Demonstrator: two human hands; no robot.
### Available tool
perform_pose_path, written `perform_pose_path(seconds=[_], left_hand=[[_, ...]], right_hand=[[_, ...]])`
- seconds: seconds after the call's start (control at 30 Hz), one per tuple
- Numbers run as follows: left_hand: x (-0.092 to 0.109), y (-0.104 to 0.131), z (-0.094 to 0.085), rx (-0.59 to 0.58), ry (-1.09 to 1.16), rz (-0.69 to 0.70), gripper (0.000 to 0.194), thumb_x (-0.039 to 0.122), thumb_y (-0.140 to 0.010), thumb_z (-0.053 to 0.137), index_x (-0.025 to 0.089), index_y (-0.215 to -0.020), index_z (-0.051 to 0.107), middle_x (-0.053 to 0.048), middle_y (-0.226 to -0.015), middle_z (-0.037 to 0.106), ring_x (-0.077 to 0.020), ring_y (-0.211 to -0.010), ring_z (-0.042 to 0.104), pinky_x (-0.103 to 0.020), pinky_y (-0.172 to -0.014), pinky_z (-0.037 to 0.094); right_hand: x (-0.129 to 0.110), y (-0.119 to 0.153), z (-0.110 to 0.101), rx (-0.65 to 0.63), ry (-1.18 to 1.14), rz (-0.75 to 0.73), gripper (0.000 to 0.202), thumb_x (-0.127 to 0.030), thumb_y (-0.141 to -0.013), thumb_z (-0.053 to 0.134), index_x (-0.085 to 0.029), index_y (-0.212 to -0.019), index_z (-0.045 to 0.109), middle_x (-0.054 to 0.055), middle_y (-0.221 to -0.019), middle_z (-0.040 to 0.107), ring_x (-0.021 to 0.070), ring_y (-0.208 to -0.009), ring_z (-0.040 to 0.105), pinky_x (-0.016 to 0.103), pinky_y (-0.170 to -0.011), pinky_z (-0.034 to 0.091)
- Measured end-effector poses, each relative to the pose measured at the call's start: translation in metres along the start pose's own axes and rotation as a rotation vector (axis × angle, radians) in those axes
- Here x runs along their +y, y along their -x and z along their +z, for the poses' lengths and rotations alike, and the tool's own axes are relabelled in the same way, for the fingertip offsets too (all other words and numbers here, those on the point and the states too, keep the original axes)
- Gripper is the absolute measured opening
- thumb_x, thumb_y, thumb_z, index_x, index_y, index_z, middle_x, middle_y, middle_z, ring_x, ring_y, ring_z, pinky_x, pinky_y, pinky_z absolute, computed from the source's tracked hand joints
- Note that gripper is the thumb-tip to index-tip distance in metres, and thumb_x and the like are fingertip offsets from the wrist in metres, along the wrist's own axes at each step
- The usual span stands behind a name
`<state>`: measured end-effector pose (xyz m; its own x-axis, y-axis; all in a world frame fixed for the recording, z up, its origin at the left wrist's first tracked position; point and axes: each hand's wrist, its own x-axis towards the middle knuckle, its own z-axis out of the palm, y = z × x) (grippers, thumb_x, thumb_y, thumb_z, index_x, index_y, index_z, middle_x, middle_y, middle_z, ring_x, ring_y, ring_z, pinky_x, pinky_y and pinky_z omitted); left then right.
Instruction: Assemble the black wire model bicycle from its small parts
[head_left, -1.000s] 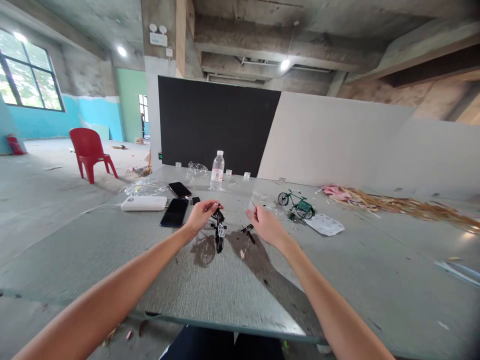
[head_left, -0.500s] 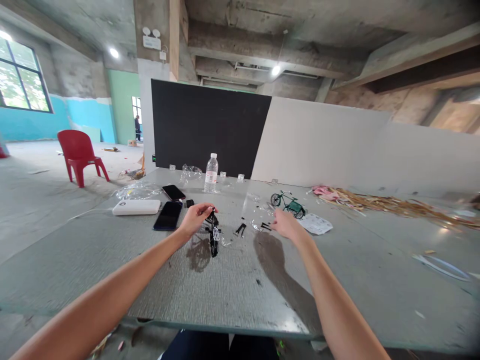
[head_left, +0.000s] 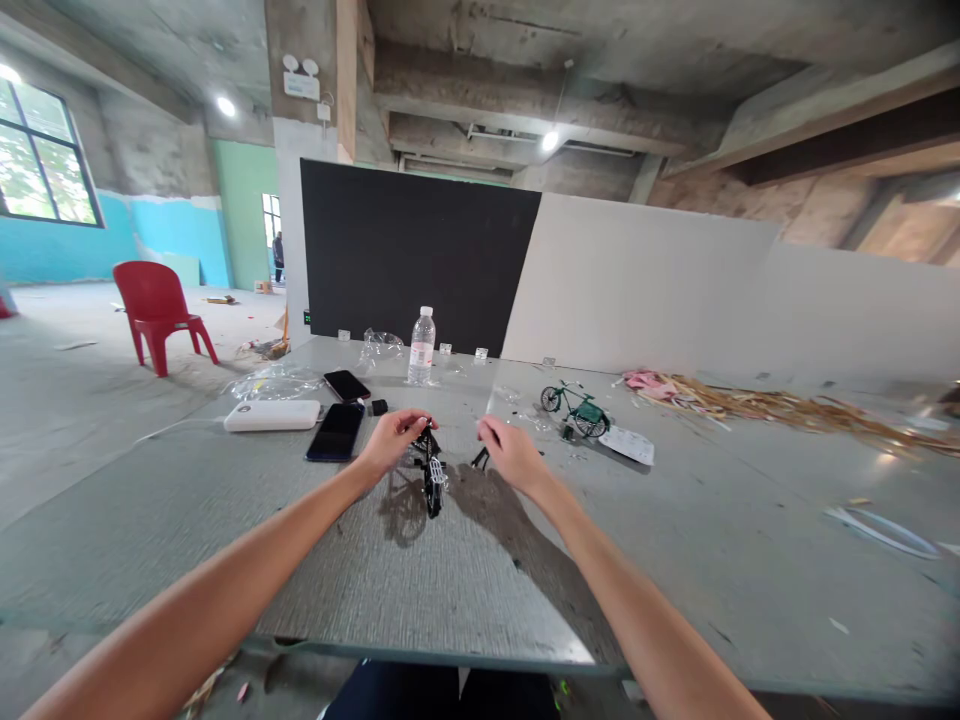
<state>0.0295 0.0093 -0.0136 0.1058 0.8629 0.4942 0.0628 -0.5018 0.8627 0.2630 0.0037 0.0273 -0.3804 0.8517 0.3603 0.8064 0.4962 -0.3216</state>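
There are two hands (head_left: 391, 443) (head_left: 516, 458), two bicycles (head_left: 433, 480) (head_left: 577, 408) (one apparently held).

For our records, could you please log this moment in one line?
left hand: holding black model bicycle | right hand: near black parts, grip unclear | green model bicycle: standing farther right

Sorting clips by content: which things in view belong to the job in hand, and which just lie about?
Likely in use: black toy bicycle, in the left hand; small black parts, near the right hand; perhaps green toy bicycle.

Likely lying about: phones; power bank; bottle; red chair.
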Motion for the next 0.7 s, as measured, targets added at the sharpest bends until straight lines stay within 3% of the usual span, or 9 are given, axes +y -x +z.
perform_pose_path(seconds=[0.23, 0.43, 0.7], left_hand=[[-0.001, 0.002, 0.002, -0.037, 0.036, 0.014, 0.036, 0.048, -0.083, 0.063, 0.014, -0.092, 0.070, -0.010, -0.095, 0.073, -0.0206, -0.091, 0.064, -0.032, -0.088, 0.046], [-0.001, 0.001, 0.003, -0.060, 0.014, -0.002, 0.037, 0.048, -0.080, 0.066, 0.014, -0.093, 0.071, -0.011, -0.096, 0.074, -0.0218, -0.090, 0.066, -0.034, -0.087, 0.048], [0.008, 0.004, 0.004, -0.063, 0.022, 0.013, 0.033, 0.044, -0.083, 0.064, 0.014, -0.093, 0.072, -0.010, -0.098, 0.073, -0.0211, -0.093, 0.066, -0.033, -0.090, 0.047]], right_hand=[[-0.035, 0.015, 0.021, 0.037, -0.243, -0.104, 0.035, -0.041, -0.101, 0.029, -0.023, -0.113, 0.057, 0.005, -0.097, 0.070, 0.0194, -0.084, 0.064, 0.028, -0.074, 0.041], [-0.044, 0.020, 0.030, -0.005, -0.237, -0.168, 0.034, -0.043, -0.101, 0.027, -0.023, -0.109, 0.053, 0.003, -0.084, 0.067, 0.0193, -0.072, 0.062, 0.027, -0.068, 0.040], [-0.040, 0.020, 0.025, 0.124, -0.051, -0.092, 0.029, -0.038, -0.100, 0.029, -0.024, -0.104, 0.053, 0.001, -0.076, 0.067, 0.0200, -0.069, 0.062, 0.025, -0.061, 0.033]])
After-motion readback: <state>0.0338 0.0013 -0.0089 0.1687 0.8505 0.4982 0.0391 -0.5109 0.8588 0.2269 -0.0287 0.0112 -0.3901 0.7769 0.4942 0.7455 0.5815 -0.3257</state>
